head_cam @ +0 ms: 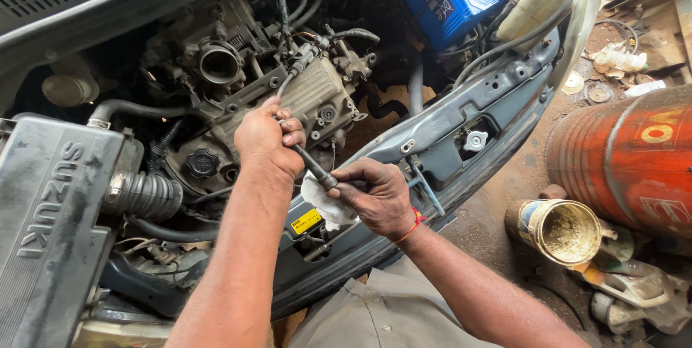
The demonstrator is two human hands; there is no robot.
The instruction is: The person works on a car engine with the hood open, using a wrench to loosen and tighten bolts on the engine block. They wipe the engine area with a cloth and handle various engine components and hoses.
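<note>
Two hands clamped: left hand (268, 137) on black lead (311, 166), right hand (375, 193) pinching its lower end plus white rag (324, 205).

Bright even daylight, deep shadow inside engine bay (216, 67), sharp focus, wide-angle bending at edges

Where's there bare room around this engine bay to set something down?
Bare dirt floor between the front panel and the drum. The flat air box top is bare too. Crowded: the engine hoses, and cans under the drum.
</note>
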